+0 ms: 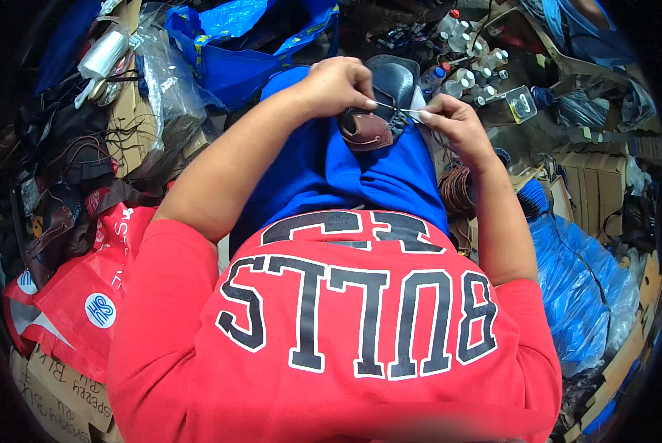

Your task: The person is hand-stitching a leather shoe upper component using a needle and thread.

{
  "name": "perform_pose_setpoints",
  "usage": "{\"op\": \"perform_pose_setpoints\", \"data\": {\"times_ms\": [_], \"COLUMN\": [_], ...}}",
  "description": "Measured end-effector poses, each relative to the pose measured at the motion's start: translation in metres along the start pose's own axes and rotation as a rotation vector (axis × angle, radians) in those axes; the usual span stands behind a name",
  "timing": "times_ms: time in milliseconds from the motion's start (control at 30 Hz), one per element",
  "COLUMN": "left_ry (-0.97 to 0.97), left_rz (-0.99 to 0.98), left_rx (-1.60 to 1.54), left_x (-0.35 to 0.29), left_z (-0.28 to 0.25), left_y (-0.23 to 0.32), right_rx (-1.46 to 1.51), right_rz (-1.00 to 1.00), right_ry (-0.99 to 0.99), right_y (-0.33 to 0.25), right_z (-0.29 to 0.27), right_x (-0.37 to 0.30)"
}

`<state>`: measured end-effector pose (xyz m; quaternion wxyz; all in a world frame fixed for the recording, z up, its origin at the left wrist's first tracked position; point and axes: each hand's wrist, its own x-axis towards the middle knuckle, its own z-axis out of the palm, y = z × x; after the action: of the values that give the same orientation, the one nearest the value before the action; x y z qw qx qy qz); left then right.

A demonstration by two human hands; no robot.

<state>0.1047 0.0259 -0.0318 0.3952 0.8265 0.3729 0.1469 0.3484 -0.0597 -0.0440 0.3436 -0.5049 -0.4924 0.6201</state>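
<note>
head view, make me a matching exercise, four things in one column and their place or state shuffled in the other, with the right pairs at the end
Column one
1. shoe
2. small plastic bottles
3. red bag
4. blue bag

Column two
A. at the lower left of the picture, bearing a round emblem
B. over the lap, between the left hand and the right hand
C. at the top of the picture, left of centre, gaping open
D. clustered together at the upper right, beyond the right hand

Right pairs
1-B, 2-D, 3-A, 4-C
</note>
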Motion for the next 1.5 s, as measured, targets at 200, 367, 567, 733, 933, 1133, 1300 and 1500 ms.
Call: {"op": "perform_pose_setpoints", "data": {"times_ms": [200, 367, 567, 733, 933, 1133, 1300, 1500], "left_ry": [-0.194, -0.237, -0.298, -0.248, -0.277, -0.227, -0.082, 0.228], "left_rz": [-0.06, 0.052, 0.087, 0.183, 0.235, 0.233, 0.356, -0.233], "left_rx": [0.039, 0.116, 0.149, 0.222, 0.203, 0.252, 0.419, -0.284], "left_x": [-0.001, 0.009, 0.012, 0.012, 0.008, -0.002, -0.03, -0.109], "left_z": [-0.005, -0.002, -0.001, -0.005, -0.007, -0.008, -0.045, -0.152], "left_y": [0.01, 0.018, 0.021, 0.018, 0.016, 0.005, -0.033, -0.051], "right_rx": [-0.207, -0.172, -0.254, -0.693, -1.245, -1.444, -1.433, -0.347], "right_rz": [-0.164, -0.071, -0.193, -0.173, -0.496, -0.438, -0.549, -0.013], "right_ry": [0.084, 0.148, 0.185, 0.521, 0.081, 0.012, 0.069, 0.505], "right_y": [0.009, 0.002, -0.015, -0.015, -0.046, -0.043, -0.016, -0.008], "right_z": [-0.002, -0.007, -0.032, -0.024, 0.009, 0.027, -0.015, -0.071], "right_x": [-0.005, -0.025, -0.026, -0.001, -0.011, -0.001, -0.016, -0.068]}}
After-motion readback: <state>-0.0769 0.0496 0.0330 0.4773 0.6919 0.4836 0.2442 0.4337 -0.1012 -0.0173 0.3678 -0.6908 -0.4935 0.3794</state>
